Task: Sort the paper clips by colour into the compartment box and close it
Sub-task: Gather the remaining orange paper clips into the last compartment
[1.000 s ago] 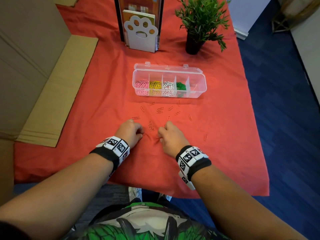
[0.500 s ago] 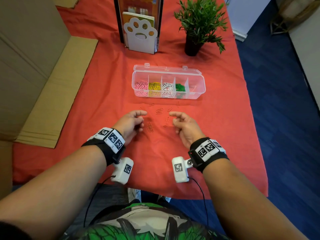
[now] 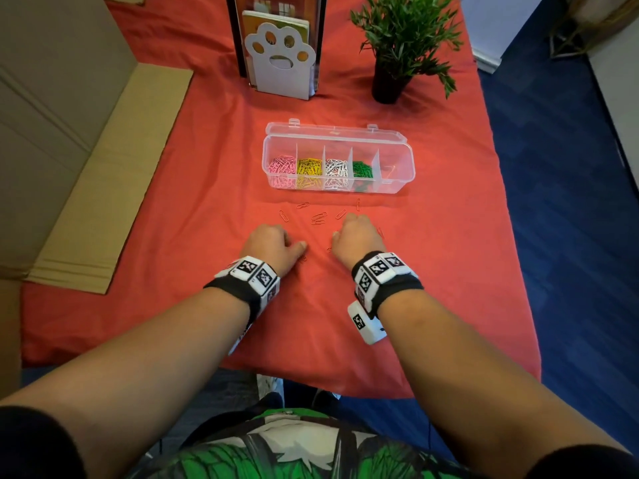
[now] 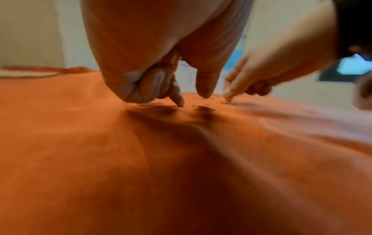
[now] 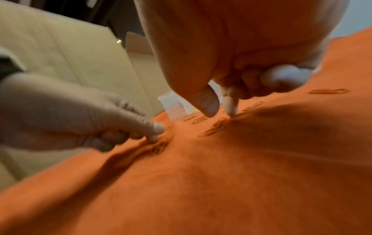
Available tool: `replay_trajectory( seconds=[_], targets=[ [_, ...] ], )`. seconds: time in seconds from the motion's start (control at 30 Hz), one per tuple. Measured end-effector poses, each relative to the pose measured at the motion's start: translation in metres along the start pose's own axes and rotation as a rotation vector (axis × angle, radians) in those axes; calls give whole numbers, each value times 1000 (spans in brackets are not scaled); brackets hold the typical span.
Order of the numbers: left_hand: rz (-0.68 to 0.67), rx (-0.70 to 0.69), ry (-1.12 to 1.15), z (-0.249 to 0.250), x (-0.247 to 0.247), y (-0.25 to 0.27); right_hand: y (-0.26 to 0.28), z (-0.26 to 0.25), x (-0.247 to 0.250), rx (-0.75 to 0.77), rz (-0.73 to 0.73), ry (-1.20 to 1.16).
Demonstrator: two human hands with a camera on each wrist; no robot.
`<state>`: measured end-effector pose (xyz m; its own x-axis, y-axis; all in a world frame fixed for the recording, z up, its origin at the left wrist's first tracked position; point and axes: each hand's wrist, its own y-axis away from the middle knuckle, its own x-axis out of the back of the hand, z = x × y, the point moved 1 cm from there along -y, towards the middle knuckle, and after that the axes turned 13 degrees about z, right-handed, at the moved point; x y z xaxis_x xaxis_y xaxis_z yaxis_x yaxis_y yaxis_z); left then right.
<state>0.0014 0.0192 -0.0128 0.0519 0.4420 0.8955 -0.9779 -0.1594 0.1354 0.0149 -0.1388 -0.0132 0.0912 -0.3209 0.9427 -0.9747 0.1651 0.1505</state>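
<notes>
The clear compartment box (image 3: pixel 397 184) stands with its lid back, holding pink (image 3: pixel 281 167), yellow (image 3: pixel 308 169), white (image 3: pixel 336 169) and green clips (image 3: pixel 362 169); its right cell shows one red clip. Several red clips (image 3: pixel 318 217) lie loose on the red cloth in front of it. My left hand (image 3: pixel 276 243) (image 4: pixel 193 98) presses its index tip on the cloth beside a clip (image 4: pixel 150 104), thumb apart, holding nothing. To its right, my right hand (image 3: pixel 358 236) (image 5: pixel 220 111) touches the cloth with its index tip next to clips (image 5: pixel 213 128), a gap to the thumb.
A white paw-shaped holder (image 3: pixel 280 63) and a potted plant (image 3: pixel 397 46) stand behind the box. Flat cardboard (image 3: pixel 103 174) lies along the left side. The table's right edge drops to blue floor (image 3: pixel 570 202). The cloth (image 3: pixel 207 236) wrinkles under my fingers.
Half a second ago both hands hovered with fingers spread. They have come down knuckles-up onto the cloth, a little nearer the box, fingertips among the red clips.
</notes>
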Motion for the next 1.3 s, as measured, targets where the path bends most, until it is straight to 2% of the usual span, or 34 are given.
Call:
replay_trajectory(
  seconds=[0.13,0.23,0.33,0.4,0.47,0.53,0.63,0.7,0.77,0.83,0.87,0.9,1.0,1.07,1.3],
  targets=[
    [8,-84,-71,2,-5,2,3,-13,-10,86,16,160],
    [-20,-134,-44,5,-4,3,3,-14,-9,102,-32,144],
    [-43,-128,-4,5,-5,5,-5,-9,1,118,-102,7],
    [-48,-98,71,3,-7,3,-10,1,5,7,-105,-213],
    [-57,12,232,0,-8,0,-11,11,6,-234,-101,-578],
    [-106,246,530,-2,-6,-2,-7,19,7,-438,-164,-931],
    [-289,565,1044,-1,7,-1,1,25,14,-605,-251,-1325],
    [-420,674,1305,1,19,0,4,25,14,-660,-287,-1410],
    [-455,696,1373,0,25,1,5,23,10,-576,-285,-1218],
    [-401,742,1292,2,22,-1,3,19,7,-319,-237,-782],
    [-350,729,1184,2,19,-2,4,17,5,-174,-197,-576],
    [-291,661,1022,3,15,-4,5,15,3,-52,-166,-415],
    [-108,227,303,-3,3,-5,12,11,-5,177,-106,-150],
    [-51,50,11,-4,3,2,17,8,-9,243,-71,-71],
    [-62,-89,-39,-4,-2,8,25,7,-5,323,-66,69]
  ],
)
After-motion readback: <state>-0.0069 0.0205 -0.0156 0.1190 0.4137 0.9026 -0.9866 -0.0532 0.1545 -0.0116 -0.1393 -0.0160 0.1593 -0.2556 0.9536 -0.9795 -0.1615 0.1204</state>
